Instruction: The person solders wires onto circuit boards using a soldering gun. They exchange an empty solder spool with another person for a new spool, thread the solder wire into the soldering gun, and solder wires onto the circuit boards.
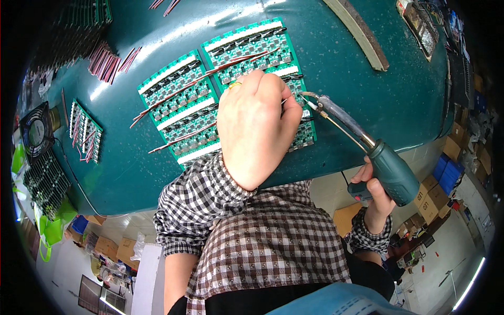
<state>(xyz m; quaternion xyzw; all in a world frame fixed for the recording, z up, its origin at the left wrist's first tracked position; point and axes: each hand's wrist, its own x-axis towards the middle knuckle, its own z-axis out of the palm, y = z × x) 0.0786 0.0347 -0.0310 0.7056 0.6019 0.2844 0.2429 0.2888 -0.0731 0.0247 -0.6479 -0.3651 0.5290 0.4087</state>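
Note:
My left hand (258, 118) rests over a green circuit board panel (286, 50), its fingers pinched on a thin wire (286, 99) at the panel's right side. Most of that wire is hidden by the hand. My right hand (375, 191) is wrapped around the handle of a green soldering gun (391, 170). The gun's bent tip (310, 94) reaches the board close to my left fingertips. A second circuit board panel (170, 94) lies just to the left. Red and black wires (181, 93) lie across both panels.
A bundle of wires (107, 62), a small wired board (85, 131) and a small fan (38, 130) are at the left. Stacked boards (79, 37) stand at the far left. A curved strip (359, 34) and a worn block (420, 29) lie at the far right of the green table (367, 84).

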